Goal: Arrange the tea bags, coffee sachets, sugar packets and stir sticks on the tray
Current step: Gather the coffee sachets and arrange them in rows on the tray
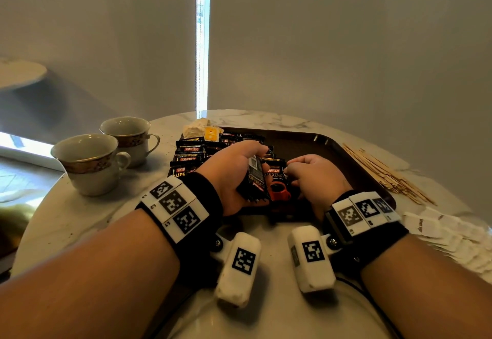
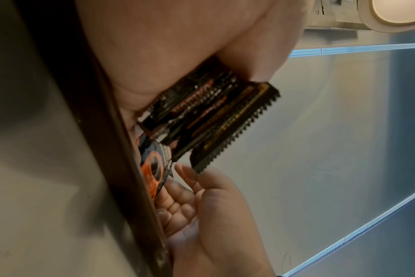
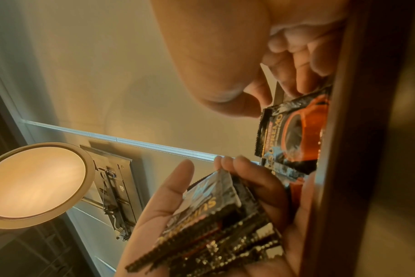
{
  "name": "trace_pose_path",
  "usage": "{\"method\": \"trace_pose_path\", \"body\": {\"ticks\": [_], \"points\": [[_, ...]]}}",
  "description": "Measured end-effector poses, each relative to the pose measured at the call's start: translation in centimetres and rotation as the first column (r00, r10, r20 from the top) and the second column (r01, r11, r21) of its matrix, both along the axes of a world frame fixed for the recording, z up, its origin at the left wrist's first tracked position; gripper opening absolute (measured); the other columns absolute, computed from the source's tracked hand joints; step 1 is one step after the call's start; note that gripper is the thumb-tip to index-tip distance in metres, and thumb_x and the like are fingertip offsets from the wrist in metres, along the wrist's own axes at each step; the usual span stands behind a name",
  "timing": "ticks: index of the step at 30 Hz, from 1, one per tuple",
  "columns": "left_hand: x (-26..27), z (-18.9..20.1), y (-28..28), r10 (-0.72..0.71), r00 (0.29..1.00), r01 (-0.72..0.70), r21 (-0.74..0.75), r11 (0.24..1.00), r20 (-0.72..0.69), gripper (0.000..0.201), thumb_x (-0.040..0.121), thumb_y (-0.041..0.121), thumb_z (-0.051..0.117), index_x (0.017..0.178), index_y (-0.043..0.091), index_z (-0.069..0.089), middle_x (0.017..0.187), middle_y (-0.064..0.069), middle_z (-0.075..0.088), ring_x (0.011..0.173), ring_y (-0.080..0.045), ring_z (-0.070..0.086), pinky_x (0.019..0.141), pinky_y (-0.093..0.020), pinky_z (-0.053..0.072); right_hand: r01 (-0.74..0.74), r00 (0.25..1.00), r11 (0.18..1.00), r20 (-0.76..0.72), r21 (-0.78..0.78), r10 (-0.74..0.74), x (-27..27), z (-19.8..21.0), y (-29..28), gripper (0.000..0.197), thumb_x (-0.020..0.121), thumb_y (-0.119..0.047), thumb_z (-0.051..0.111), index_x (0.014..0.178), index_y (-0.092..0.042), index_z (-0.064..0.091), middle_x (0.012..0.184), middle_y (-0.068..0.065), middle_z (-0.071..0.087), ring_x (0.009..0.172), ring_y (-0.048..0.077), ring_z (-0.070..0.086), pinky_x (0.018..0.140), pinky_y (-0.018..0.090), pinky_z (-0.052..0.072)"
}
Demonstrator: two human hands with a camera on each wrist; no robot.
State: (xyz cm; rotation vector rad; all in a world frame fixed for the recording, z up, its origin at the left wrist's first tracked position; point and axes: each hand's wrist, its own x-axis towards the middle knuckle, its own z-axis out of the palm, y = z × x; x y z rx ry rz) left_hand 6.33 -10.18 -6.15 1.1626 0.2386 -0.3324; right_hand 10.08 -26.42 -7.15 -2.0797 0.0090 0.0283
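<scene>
Step in hand: laying out coffee sachets in the tray (image 1: pixel 332 141), judged from how the hands sit over its near half.
Left hand: the left hand (image 1: pixel 234 176) curls round a stack of coffee sachets (image 1: pixel 254 179), thumb on top, fingers beneath; the wrist views show several sachets fanned edge-on in that grip.
Right hand: the right hand (image 1: pixel 316 179) has its fingers curled down, pinching the top edge of a single sachet (image 1: pixel 277 181) with a red cup printed on it.
Key relation: the single sachet lies between the two hands, just beside the stack and touching or nearly touching it; I cannot tell which. Its long axis runs away from the person, towards the far rim of the tray. The right hand is the nearer one and already has it.
Where it rests: the right wrist view shows the single sachet close against the tray's floor near the front wall; whether it lies fully flat is unclear.
Already placed: rows of sachets (image 1: pixel 190 156) fill the tray's left side, with tea bags (image 1: pixel 202 131) at the far left corner.
Still off the tray: stir sticks (image 1: pixel 383 172) lie on the counter (image 1: pixel 87 219) beside the right rim; sugar packets (image 1: pixel 442 229) sit at the near right.
Bystanders: two cups (image 1: pixel 93 163) stand left of the tray.
Next move, as a guess: the right hand sets its sachet in line, then draws another from the stack.
</scene>
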Motion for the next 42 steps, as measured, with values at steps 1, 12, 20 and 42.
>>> {"method": "trace_pose_path", "body": {"ticks": [1,12,20,42], "points": [[0.0,0.0,0.0,0.002,1.0,-0.002,-0.001,1.0,0.002,0.034,0.095,0.03,0.061,0.125,0.017,0.054,0.096,-0.005,0.056,0.077,-0.02,0.06,0.074,-0.045,0.059,0.001,1.0,1.0,0.004,0.007,-0.001,0.0,0.0,0.0,0.007,0.092,-0.02,0.06,0.097,-0.022,0.065,0.097,0.001,0.069,0.083,0.015,0.067,0.066,0.032,0.053],[-0.2,0.0,-0.1,0.016,1.0,-0.016,-0.004,1.0,0.01,0.032,0.095,0.03,0.061,0.123,0.016,0.055,0.092,-0.004,0.058,0.072,-0.017,0.06,0.06,-0.034,0.055,-0.014,1.0,0.999,0.011,0.05,0.013,-0.1,0.0,-0.1,0.01,0.092,-0.021,0.06,0.101,-0.024,0.063,0.098,0.0,0.07,0.086,0.016,0.069,0.068,0.033,0.057],[-0.2,0.6,0.4,0.029,0.998,-0.025,-0.086,0.996,0.048,0.029,0.092,0.038,0.065,0.106,0.014,0.056,0.083,-0.007,0.06,0.066,-0.018,0.059,0.066,-0.034,0.051,-0.003,0.997,0.979,0.074,0.206,-0.012,-1.1,0.3,-0.1,0.018,0.095,-0.015,0.061,0.112,-0.02,0.063,0.098,-0.001,0.064,0.073,0.006,0.06,0.042,0.011,0.043],[0.2,1.8,2.8,0.057,0.991,-0.043,-0.116,0.992,0.12,0.023,0.098,0.011,0.048,0.119,0.006,0.053,0.109,-0.02,0.061,0.073,-0.029,0.068,0.059,-0.038,0.059,-0.422,0.877,0.887,0.331,0.186,0.348,-3.6,0.8,1.4,0.026,0.092,-0.013,0.067,0.105,-0.033,0.077,0.104,0.017,0.073,0.097,0.033,0.07,0.087,0.049,0.058]]}}
